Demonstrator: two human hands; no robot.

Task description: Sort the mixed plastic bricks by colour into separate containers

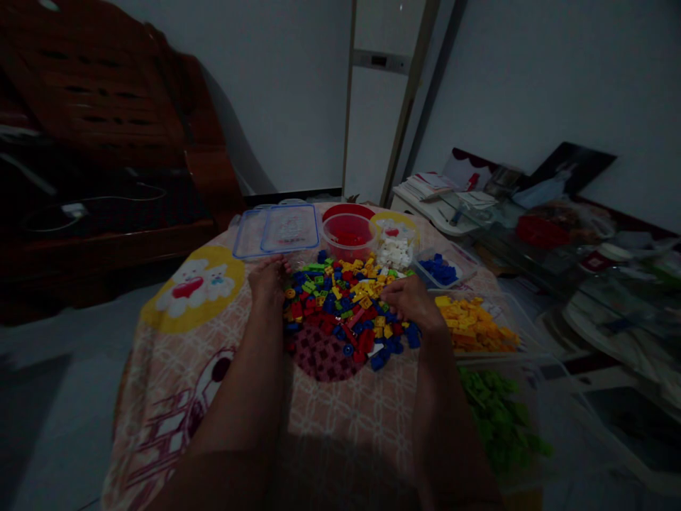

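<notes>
A mixed pile of toy building bricks [340, 298] in red, yellow, blue and green covers the middle of the round table. At its left edge rests my left hand [270, 278], its fingers loosely bent and apart, with no brick visible in them. My right hand [409, 299] reaches into the right side of the pile. Its fingers are drawn together beside yellow bricks; whatever they may hold is hidden. Close to that hand are a tub of blue bricks [439, 270], a heap of white bricks [394, 253] and a tray of yellow bricks [476, 325].
Green bricks [500, 419] fill a clear box at the near right. Behind the pile stands a round tub [350, 245] with red bricks, beside blue-rimmed clear lids [290, 228]. A patterned cloth [345, 426] covers the table. A cluttered glass table [494, 220] stands right; a wooden bench [106, 142] left.
</notes>
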